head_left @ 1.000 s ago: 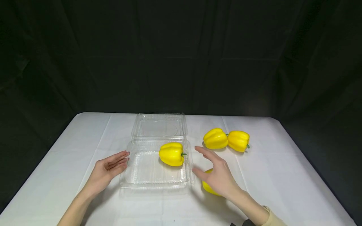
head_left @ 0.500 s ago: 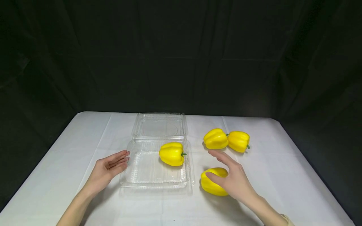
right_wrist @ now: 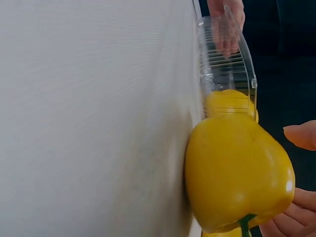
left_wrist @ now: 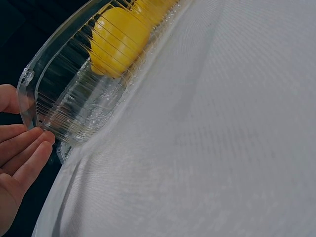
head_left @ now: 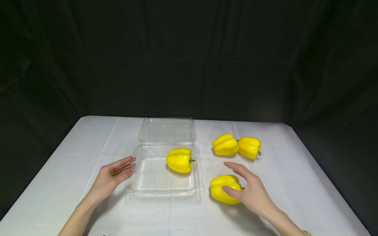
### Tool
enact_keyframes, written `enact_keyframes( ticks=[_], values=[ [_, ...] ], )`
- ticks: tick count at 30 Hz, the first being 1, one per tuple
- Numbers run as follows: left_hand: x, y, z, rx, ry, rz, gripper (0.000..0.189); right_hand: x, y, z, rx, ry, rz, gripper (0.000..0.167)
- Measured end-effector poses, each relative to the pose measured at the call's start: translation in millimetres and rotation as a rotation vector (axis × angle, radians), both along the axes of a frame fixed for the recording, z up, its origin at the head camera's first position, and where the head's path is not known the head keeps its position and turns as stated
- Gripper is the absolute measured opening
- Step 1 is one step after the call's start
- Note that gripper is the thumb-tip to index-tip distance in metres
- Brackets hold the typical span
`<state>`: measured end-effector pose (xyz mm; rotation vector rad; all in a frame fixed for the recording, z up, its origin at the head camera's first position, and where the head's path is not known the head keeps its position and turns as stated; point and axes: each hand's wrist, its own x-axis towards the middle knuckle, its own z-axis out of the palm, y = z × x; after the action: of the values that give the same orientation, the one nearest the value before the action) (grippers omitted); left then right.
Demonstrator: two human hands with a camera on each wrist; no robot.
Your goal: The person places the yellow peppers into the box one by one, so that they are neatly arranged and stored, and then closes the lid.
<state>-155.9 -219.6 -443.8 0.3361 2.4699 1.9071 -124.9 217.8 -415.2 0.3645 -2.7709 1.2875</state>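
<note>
Left-wrist view: fingers (left_wrist: 33,164) apparently touch container (left_wrist: 74,116).

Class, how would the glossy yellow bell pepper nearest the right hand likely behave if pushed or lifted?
The glossy yellow bell pepper would probably roll unevenly, lying on its rounded, lobed side. Its smooth, shiny skin could slip against the right hand. The pepper will likely hold its shape: its lobes show no sagging.

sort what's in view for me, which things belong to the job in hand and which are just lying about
Likely part of the job:
open clear container, left hand at its side
pepper inside it
near pepper, right hand close by
back-left pepper and back-right pepper, probably, since they match

Just surroundings:
white cloth
black backdrop
</note>
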Motion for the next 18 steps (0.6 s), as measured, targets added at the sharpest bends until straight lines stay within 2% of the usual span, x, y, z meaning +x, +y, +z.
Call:
enact_keyframes(
  ticks=[8,18],
  values=[
    [0.1,0.0,0.3,0.007,-0.003,-0.003,0.054,3.4,5.7,-5.1,0.019,-0.086,-0.041,0.066],
    [0.6,0.3,0.7,0.002,-0.004,0.002,0.054,10.5,11.4,-6.8,-0.021,-0.146,-0.055,0.067]
  ],
)
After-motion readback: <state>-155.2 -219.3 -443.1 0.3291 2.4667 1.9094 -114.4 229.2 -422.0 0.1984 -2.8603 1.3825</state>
